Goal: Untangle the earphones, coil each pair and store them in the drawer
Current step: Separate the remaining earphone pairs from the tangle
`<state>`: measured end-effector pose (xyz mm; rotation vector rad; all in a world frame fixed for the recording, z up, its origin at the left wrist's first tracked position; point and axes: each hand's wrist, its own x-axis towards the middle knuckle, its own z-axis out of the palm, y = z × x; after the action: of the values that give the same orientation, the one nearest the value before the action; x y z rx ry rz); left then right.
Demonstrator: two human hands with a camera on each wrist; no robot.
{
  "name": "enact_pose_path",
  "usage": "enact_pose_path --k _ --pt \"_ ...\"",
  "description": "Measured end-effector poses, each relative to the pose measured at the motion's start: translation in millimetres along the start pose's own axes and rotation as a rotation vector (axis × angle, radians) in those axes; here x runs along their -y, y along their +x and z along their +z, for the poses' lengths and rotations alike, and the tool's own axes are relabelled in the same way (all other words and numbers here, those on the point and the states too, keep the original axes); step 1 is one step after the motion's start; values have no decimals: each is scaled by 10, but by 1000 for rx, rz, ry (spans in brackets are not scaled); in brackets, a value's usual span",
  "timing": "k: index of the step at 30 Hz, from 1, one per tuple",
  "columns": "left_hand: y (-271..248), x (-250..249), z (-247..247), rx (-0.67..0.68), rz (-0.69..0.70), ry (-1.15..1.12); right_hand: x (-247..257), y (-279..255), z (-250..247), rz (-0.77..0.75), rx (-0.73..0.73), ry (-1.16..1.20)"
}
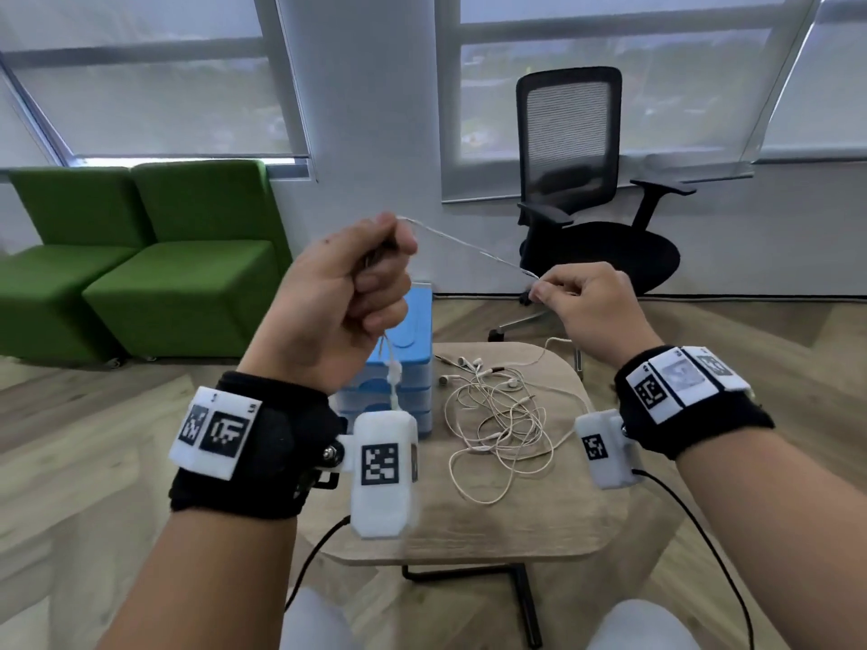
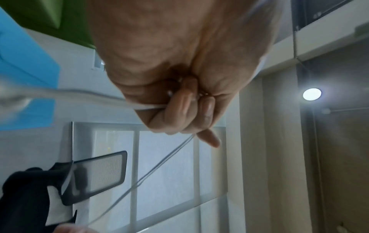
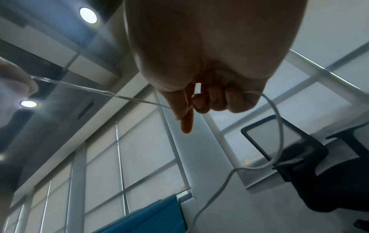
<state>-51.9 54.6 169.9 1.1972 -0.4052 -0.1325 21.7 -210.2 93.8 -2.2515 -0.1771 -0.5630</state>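
My left hand (image 1: 370, 274) is raised above the table in a fist and grips a white earphone cable (image 1: 469, 248); the cable's tail with a small knot (image 1: 393, 372) hangs below the fist. The cable stretches taut to my right hand (image 1: 546, 290), which pinches it between thumb and forefinger. In the left wrist view the curled fingers (image 2: 185, 108) close round the cable (image 2: 155, 168). In the right wrist view the cable (image 3: 123, 97) enters the pinch and a loose loop (image 3: 279, 130) trails down. A tangle of white earphones (image 1: 497, 424) lies on the wooden table (image 1: 539, 523). The blue drawer unit (image 1: 403, 363) stands at the table's back left.
A black mesh office chair (image 1: 577, 180) stands behind the table by the window. Two green seats (image 1: 140, 260) sit at the left. Black wires run from both wrist cameras down past the table's front edge.
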Motion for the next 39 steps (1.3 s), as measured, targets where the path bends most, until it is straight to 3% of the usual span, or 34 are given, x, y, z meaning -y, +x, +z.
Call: enact_pose_path --k 8,16,20,23,27,32,36,39 --pt "25 140 -60 20 -162 145 114 -34 30 13 122 193" --pt "109 202 24 3 -114 195 701 -159 -11 -212 450 166" --pt "125 214 3 -1 -103 198 895 -141 93 -279 524 371" --pt "97 194 -26 -8 -90 187 963 -157 156 -220 487 467" --pt "39 234 -121 -84 -76 192 860 -132 53 -163 444 458" --pt "43 253 -141 -115 -74 100 659 -105 5 -212 365 355" --pt "75 209 -97 -106 -56 -44 563 -218 146 -204 420 216" --pt "94 255 -143 -184 -19 -112 631 -320 154 -258 550 125"
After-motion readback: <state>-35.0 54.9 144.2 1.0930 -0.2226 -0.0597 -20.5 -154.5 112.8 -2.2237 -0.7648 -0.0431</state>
